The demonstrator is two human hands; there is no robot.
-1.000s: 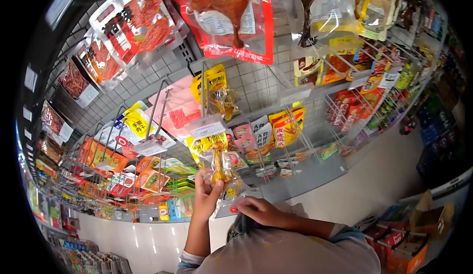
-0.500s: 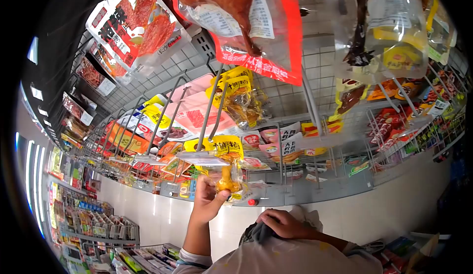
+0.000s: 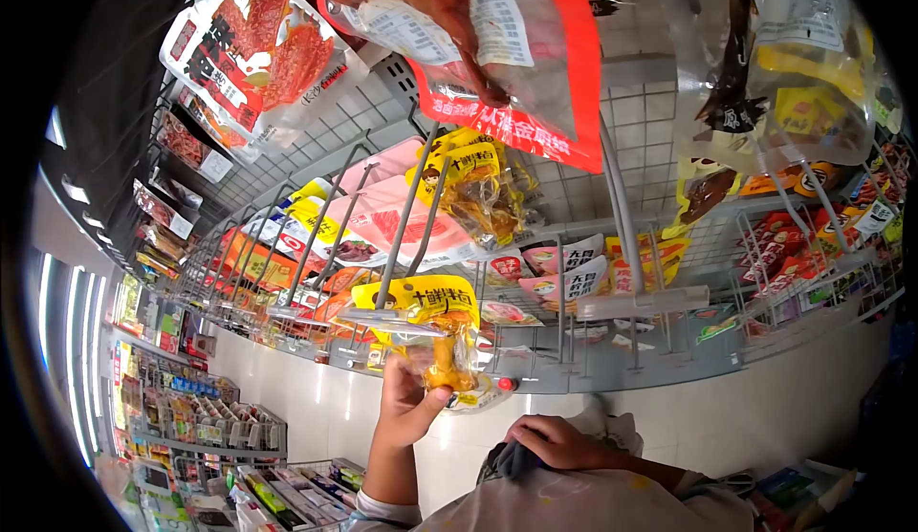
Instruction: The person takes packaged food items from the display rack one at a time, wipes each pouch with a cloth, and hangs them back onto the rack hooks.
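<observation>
My left hand (image 3: 411, 405) grips the lower edge of a snack packet (image 3: 442, 304) with a yellow top and a clear lower part, where a brown drumstick shows. The thumb presses on its front; the other fingers are partly hidden behind. The packet hangs upright by a rack hook, whose clear label holder (image 3: 387, 322) crosses in front of it. Low at my waist, my right hand (image 3: 559, 443) has its fingers curled over a dark grey cloth (image 3: 512, 458). Similar yellow packets (image 3: 473, 193) hang higher on the rack.
A large red-edged meat packet (image 3: 497, 54) and a dark meat packet (image 3: 732, 64) hang close overhead. Metal hooks (image 3: 620, 217) stick out towards me. Pink packets (image 3: 406, 221) hang left of centre. Another shelf (image 3: 206, 427) stands lower left, past the pale floor (image 3: 316, 398).
The view has shifted slightly, so the rack appears nearer. The left hand keeps its hold on the packet, whose yellow front now shows more fully. My right hand stays at the waist.
</observation>
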